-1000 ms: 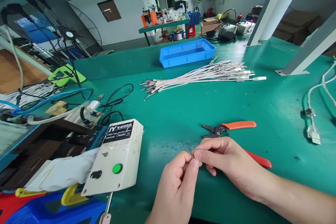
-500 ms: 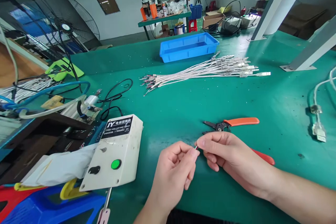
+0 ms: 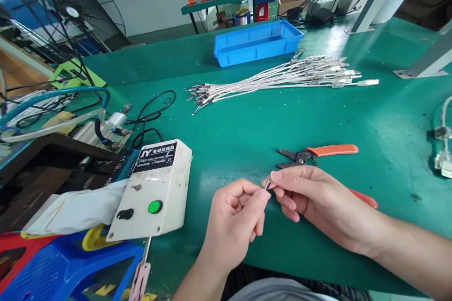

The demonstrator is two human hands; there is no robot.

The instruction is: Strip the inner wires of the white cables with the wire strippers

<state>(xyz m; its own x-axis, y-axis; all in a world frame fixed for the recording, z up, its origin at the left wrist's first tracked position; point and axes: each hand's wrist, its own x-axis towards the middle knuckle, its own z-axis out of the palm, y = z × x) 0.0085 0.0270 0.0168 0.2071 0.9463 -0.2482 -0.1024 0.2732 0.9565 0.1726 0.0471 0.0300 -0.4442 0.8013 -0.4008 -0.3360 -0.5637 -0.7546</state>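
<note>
My left hand (image 3: 237, 225) is closed in a pinch on the thin wire ends (image 3: 267, 185), which show dark, red and pale strands. From the right, my right hand (image 3: 310, 202) pinches the tips of the same wire ends, its fingertips almost touching those of the left. The rest of the cable is hidden by the hands. Wire strippers (image 3: 332, 150) with orange handles lie open just behind my right hand, one handle partly covered by it. Farther back rests a bundle of white USB cables (image 3: 254, 79), stripped ends to the left, plugs to the right.
A white control box (image 3: 151, 193) with a green button stands left of my hands, beside hoses and a dark machine. Behind the cables is a blue tray (image 3: 259, 47). Another USB plug (image 3: 443, 162) lies at far right, below metal posts (image 3: 425, 59).
The view has tilted downward, so the table items appear higher. Both hands remain together, and a little more of the wire ends shows between the fingertips.
</note>
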